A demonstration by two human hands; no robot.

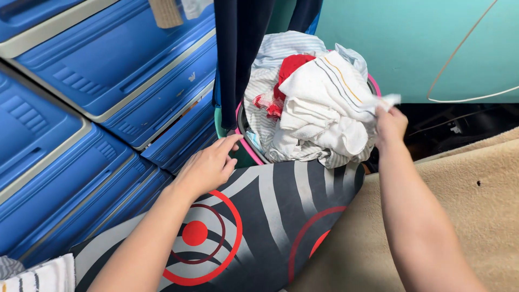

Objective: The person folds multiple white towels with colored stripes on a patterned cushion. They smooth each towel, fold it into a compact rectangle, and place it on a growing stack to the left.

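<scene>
A laundry basket (pixel 241 125) with a pink rim stands heaped with cloth, and everything else is placed from it. The right hand (pixel 390 125) is at the basket's right edge, its fingers (pixel 383 112) pinched shut on a corner of a white towel (pixel 324 103) that lies on top of the heap. A red garment (pixel 289 67) and a striped cloth (pixel 281 46) sit behind the towel. The left hand (pixel 208 165) rests at the basket's left rim, fingers spread open and gripping nothing, one fingertip touching or just beside the rim. In front of the basket lies an ironing board (pixel 270 216) with a grey cover and red rings; left of it stand blue plastic drawers (pixel 81 108).

The heap is loose and high. A pull on the towel's corner could drag neighbouring pieces over the rim, and the light basket may tip toward the right hand if the left one does not steady it.
</scene>
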